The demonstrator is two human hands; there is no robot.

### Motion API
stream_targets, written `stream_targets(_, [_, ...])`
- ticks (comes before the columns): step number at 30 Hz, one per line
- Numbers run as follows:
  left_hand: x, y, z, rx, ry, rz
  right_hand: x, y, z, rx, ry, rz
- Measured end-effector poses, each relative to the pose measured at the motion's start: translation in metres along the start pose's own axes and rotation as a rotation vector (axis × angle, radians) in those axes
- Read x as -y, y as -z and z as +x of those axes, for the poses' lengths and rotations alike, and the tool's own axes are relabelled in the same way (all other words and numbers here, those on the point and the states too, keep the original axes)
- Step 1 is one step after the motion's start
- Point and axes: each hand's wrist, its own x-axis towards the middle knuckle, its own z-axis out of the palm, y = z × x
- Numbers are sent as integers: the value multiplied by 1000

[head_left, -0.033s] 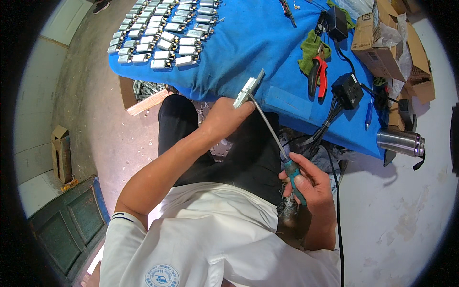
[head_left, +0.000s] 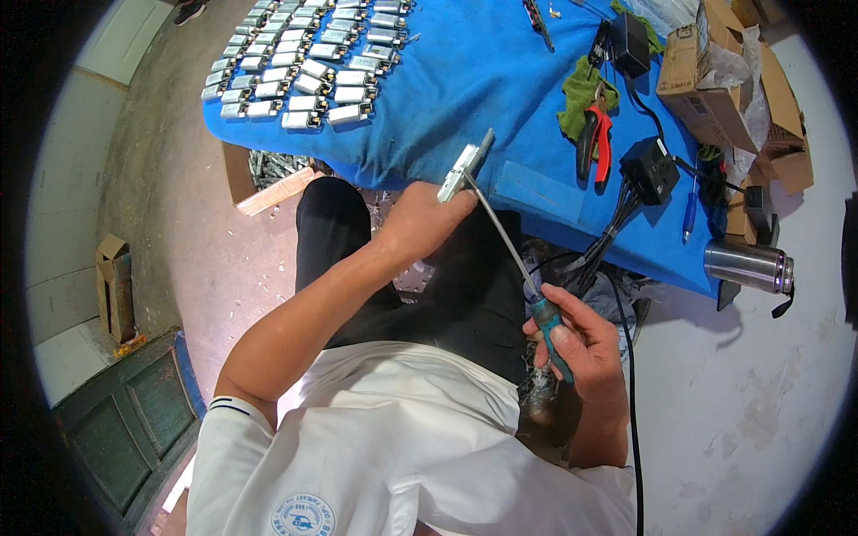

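Note:
My left hand [head_left: 418,221] is closed around a small silvery metal part [head_left: 458,173], held up just off the table's front edge over my lap. A thin grey strip [head_left: 483,152] sticks out beside that part; I cannot tell whether they are one piece. My right hand [head_left: 585,344] grips the teal and black handle of a screwdriver [head_left: 547,320]. Its long shaft slants up to the left, and the tip meets the metal part's side near my left fingers. Most of my left fingertips are hidden behind the hand.
Rows of small silvery metal units [head_left: 308,83] lie on the blue cloth-covered table [head_left: 447,80]. Red and black pliers [head_left: 593,143], a green rag [head_left: 576,94], a black power block [head_left: 651,170] with cables, a steel flask [head_left: 749,266] and a cardboard box [head_left: 702,98] stand at the right. Metal pieces fill a carton [head_left: 239,179] below.

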Motion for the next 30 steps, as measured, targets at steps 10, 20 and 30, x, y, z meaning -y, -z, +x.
stream_targets(10, [-1, -2, -2, -66, -123, 201, -4, -18, -3, -88, -48, 185])
stream_targets(20, [0, -8, -6, -86, -110, 207, -9, -24, -8, -140, 19, -231])
stream_targets(30, [-2, -10, -7, -90, -66, 210, -12, -33, -5, -208, 471, -909])
